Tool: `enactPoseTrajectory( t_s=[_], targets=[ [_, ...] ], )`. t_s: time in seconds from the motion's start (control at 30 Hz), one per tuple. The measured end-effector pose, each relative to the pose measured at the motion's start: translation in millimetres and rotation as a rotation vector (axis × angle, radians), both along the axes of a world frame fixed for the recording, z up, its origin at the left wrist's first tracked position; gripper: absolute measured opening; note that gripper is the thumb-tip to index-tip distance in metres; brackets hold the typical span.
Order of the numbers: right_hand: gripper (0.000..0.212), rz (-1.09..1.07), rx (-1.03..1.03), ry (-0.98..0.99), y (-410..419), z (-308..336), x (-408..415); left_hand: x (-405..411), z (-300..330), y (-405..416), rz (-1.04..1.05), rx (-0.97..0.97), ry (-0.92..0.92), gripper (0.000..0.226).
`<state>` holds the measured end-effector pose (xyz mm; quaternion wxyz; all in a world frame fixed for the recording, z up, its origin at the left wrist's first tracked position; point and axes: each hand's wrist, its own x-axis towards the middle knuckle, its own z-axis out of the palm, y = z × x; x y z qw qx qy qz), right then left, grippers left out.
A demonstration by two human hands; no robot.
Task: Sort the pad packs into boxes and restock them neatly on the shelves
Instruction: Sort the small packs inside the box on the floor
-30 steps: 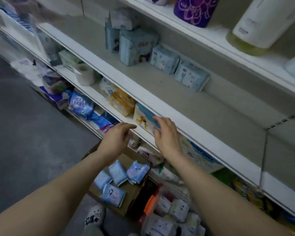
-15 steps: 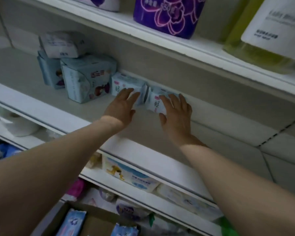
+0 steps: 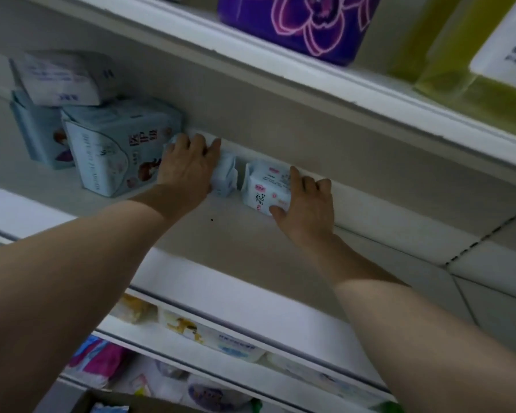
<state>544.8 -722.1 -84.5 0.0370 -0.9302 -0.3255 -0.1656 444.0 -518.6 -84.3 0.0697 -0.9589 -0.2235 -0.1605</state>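
Two small pale-blue pad packs stand at the back of the white middle shelf [image 3: 251, 245]. My left hand [image 3: 188, 168] lies over the left pad pack [image 3: 225, 177], fingers curled round its top. My right hand [image 3: 306, 204] grips the right pad pack [image 3: 264, 186], thumb under its front corner and fingers along its far side. A narrow gap separates the two packs. Larger light-blue pad packs [image 3: 116, 150] are stacked just left of my left hand, one white pack [image 3: 63, 79] lying on top.
Above, a purple flowered pack [image 3: 298, 22] and a yellow-green bottle [image 3: 474, 55] sit on the upper shelf. Lower shelves hold assorted packs [image 3: 215, 338]. A cardboard box corner [image 3: 108, 405] shows at the bottom edge.
Both hands rose from the lower shelf edge to the two small packs on the middle shelf and closed on them. The packs now stand slightly apart.
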Motion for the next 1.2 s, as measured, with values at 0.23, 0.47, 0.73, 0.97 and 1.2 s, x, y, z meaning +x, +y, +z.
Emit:
enactPoseTrajectory(
  t_s=[0.23, 0.47, 0.73, 0.97, 1.2],
  targets=[
    [0.069, -0.084, 0.020, 0.098, -3, 14, -31, -25, -5, -5, -0.058, 0.012, -0.034, 0.069],
    [0.069, -0.149, 0.144, 0.446, -40, 21, -93, -78, 19, -56, -0.058, -0.095, 0.150, 0.069],
    [0.071, -0.260, 0.241, 0.666, -125, 41, -191, -148, 46, -126, -0.124, -0.383, 0.206, 0.064],
    [0.070, -0.462, 0.460, 0.667, -241, 51, -250, -183, 59, -226, -0.151, -0.882, 0.047, 0.071],
    [0.076, -0.671, 0.598, 0.597, -383, 59, -284, -187, 57, -375, -0.200, -1.219, 0.127, 0.058]
  ],
)
